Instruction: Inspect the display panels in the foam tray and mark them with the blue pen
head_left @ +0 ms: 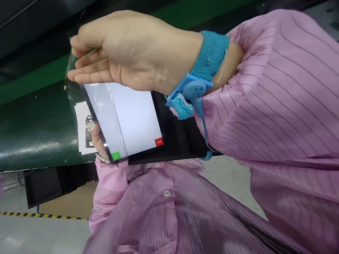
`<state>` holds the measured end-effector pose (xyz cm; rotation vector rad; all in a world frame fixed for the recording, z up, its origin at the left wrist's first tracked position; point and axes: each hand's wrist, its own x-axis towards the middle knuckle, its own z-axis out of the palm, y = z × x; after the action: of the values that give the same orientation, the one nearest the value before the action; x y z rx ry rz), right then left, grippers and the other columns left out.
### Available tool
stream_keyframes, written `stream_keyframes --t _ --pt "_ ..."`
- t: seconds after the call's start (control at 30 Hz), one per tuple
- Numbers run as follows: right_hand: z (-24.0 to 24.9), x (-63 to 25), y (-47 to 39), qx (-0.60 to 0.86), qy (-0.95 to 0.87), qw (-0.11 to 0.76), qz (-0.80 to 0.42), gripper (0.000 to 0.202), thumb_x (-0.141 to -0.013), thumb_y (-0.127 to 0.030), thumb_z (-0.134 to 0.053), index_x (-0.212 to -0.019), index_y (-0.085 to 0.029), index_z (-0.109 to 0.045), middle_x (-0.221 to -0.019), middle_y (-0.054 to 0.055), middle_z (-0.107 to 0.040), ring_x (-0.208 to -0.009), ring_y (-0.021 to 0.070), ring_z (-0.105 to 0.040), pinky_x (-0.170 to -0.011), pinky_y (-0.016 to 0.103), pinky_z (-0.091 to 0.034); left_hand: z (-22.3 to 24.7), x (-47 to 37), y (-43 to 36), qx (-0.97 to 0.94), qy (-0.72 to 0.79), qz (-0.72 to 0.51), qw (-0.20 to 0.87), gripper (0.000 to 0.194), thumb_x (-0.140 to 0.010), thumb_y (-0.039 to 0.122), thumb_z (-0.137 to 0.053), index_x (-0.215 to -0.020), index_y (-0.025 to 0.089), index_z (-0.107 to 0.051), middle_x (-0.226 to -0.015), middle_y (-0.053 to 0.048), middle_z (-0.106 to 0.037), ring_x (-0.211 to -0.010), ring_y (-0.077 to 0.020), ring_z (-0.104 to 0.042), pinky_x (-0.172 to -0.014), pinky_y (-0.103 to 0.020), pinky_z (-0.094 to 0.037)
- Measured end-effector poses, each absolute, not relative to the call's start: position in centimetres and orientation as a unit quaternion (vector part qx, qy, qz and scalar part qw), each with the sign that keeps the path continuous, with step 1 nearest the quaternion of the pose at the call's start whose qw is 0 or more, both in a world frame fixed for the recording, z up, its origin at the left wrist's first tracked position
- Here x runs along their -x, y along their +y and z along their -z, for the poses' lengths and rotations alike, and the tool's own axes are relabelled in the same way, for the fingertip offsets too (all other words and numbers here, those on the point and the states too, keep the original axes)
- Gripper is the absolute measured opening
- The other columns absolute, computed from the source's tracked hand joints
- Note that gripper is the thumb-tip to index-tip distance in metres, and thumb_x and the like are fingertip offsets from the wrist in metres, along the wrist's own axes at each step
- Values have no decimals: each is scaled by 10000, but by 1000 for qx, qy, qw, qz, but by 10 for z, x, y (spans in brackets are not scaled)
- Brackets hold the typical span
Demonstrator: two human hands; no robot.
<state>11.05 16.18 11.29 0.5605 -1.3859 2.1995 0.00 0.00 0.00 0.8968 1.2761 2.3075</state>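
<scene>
A black tablet with a lit white screen is held close in front of my pink striped smock. The screen shows a small green button and a small red button. My left hand grips the tablet's lower left edge from behind, and only its fingers show. My right hand, with a blue wrist strap and coiled cord, pinches a clear film at the tablet's upper left corner. The film lies partly over the screen.
A dark green conveyor belt runs behind the tablet. A white printed label shows beside my left hand. Below the belt sit a black box and brown cardboard. Yellow-black tape marks the grey floor.
</scene>
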Motion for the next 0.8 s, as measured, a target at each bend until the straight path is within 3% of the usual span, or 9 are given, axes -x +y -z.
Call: stream_keyframes --t 0.17,0.33,0.47,0.53,0.6,0.7,0.8 --pt "-115 -119 166 -204 -498 240 -808 111 -953 -74 -480 -849 -70 -519 -1032 98 -536 -939 113 -681 -882 200 -627 1 -3 -3 -311 481 -809 135 379 -868 525 -654 -1163 307 -748 -1099 4 -799 -1355 -271 -586 -1230 -402 -403" --pt "-115 -126 170 -214 -525 227 -792 80 -966 -42 -471 -923 -50 -539 -1017 73 -535 -926 91 -693 -895 201 -627 0 -11 -5 -294 494 -803 158 468 -842 565 -669 -1212 288 -738 -1145 -49 -789 -1283 -316 -627 -1130 -446 -497" --pt "-115 -135 170 -221 -549 242 -769 71 -976 -87 -497 -923 -63 -536 -1006 65 -564 -912 85 -719 -902 211 -619 1 -14 -3 -286 453 -827 169 474 -831 525 -694 -1249 301 -720 -1128 -43 -789 -1160 -284 -693 -1070 -406 -533" --pt "-114 -140 169 -173 -621 312 -698 133 -939 -115 -467 -816 -116 -515 -856 18 -561 -801 95 -705 -819 254 -633 2 -13 -2 -281 429 -842 165 473 -828 489 -695 -1257 290 -714 -1061 -24 -794 -1095 -255 -721 -1072 -382 -527" --pt "-112 -142 169 -56 -732 430 -526 215 -880 -105 -438 -682 -182 -406 -702 -18 -447 -771 144 -675 -826 338 -607 4 -9 -3 -267 416 -855 157 455 -823 452 -703 -1248 288 -713 -1021 -4 -792 -1120 -238 -719 -1094 -358 -505" --pt "-102 -141 174 123 -804 513 -272 336 -860 -94 -464 -668 -232 -225 -710 -18 -328 -951 231 -646 -946 427 -494 4 -5 -6 -254 437 -850 149 421 -796 445 -742 -1187 291 -728 -1098 -19 -792 -1277 -271 -648 -1116 -358 -490" --pt "-86 -139 184 82 -794 519 -306 315 -864 -132 -568 -802 -269 -291 -826 -40 -404 -859 181 -618 -791 334 -443 5 -5 -7 -251 478 -829 147 413 -780 509 -750 -1135 298 -748 -1195 -28 -778 -1397 -314 -551 -1141 -393 -480"
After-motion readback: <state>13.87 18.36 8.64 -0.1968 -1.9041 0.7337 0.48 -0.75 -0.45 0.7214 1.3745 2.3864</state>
